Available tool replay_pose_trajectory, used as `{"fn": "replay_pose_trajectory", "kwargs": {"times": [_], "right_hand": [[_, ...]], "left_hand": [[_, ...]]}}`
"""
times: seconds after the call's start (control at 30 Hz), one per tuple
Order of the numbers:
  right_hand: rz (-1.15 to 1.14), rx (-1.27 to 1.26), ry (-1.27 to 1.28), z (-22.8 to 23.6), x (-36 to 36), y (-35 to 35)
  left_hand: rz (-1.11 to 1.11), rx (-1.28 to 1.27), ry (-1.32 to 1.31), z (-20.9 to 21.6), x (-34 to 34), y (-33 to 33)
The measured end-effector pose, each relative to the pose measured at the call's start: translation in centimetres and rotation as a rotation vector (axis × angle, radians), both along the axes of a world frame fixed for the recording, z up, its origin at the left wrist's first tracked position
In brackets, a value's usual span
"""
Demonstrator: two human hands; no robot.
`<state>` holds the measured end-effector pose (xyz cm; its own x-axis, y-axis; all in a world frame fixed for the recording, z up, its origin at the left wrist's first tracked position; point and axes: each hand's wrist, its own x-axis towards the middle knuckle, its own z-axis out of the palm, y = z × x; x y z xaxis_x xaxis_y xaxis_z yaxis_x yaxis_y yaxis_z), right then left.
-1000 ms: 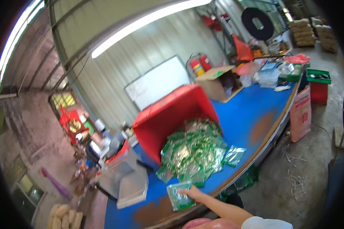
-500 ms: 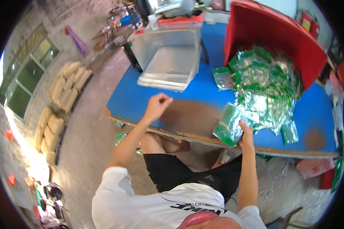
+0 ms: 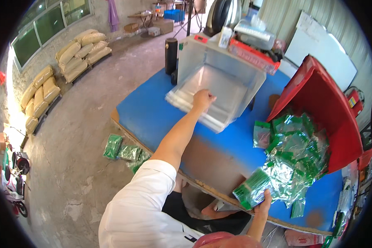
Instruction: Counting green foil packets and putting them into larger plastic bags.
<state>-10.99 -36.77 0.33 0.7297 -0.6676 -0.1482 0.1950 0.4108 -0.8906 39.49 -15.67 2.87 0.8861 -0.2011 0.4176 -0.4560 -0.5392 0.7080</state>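
Observation:
My left hand [image 3: 203, 101] is over a stack of clear plastic bags [image 3: 219, 120] that sticks out of a translucent open-fronted box [image 3: 252, 91]. Its fingers are curled and pressed together; whether film is between them is hidden. At the table's front edge, my right hand [image 3: 262, 203] grips a bundle of green-and-clear packets [image 3: 251, 188], thumb on top. Right beside that bundle lies a heap of similar shiny green packets [image 3: 291, 159], spilling from a red bin [image 3: 318, 89] tipped on its side.
The blue table [image 3: 146, 105] has a worn brown front edge. A black cylinder [image 3: 170, 56] stands left of the box, with a red carton [image 3: 254, 56] on top. Green packet bundles [image 3: 113, 146] lie on the floor to the left. Filled sacks [image 3: 84, 51] are stacked along the wall.
My left hand has moved forward from the table's front edge to the clear bags. My right hand still holds the packet bundle. The head view has shifted, showing more of the room beyond.

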Motion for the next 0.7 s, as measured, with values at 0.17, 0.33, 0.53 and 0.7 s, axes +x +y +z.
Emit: {"fn": "replay_pose_trajectory", "kwargs": {"times": [0.17, 0.33, 0.53, 0.7], "right_hand": [[0.005, 0.049, -0.009, 1.4, 1.1, 0.5], [0.032, 0.070, -0.036, 1.1, 2.1, 0.9], [0.055, 0.014, -0.036, 3.0, 2.0, 1.9], [0.082, 0.023, -0.085, 4.1, 2.4, 2.2]], "left_hand": [[0.111, -0.019, -0.014, -0.4, 1.9, -1.2], [0.080, 0.060, -0.023, 0.6, 3.6, 1.1], [0.007, 0.211, -0.621, 9.1, -1.7, 0.4], [-0.269, 0.450, -0.719, 15.7, -9.1, 1.2]]}}
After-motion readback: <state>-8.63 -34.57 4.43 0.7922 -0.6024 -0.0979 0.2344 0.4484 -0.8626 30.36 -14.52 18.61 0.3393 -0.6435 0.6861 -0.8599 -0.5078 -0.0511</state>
